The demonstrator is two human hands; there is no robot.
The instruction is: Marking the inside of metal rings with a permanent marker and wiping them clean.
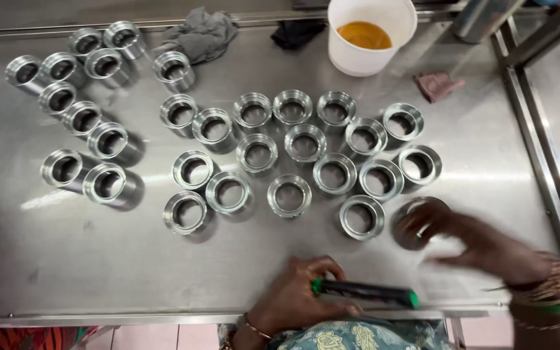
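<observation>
My left hand (293, 298) rests at the table's near edge, closed around a dark rod-shaped tool with green ends (365, 293), held level. My right hand (481, 243), blurred by motion, reaches left over the table and its fingers grip a shiny metal ring (416, 220) at the right end of the front row. Several more machined metal rings (290, 194) stand upright in rows across the middle of the steel table (66, 259). Bangles sit on my right wrist.
A second cluster of taller metal sleeves (85, 120) stands at the left. A white bucket of orange liquid (371, 35) sits at the back, with a grey rag (199, 35), a black cloth (296, 32) and a pink cloth (437, 85) near it. A metal rail frame (539, 116) borders the right.
</observation>
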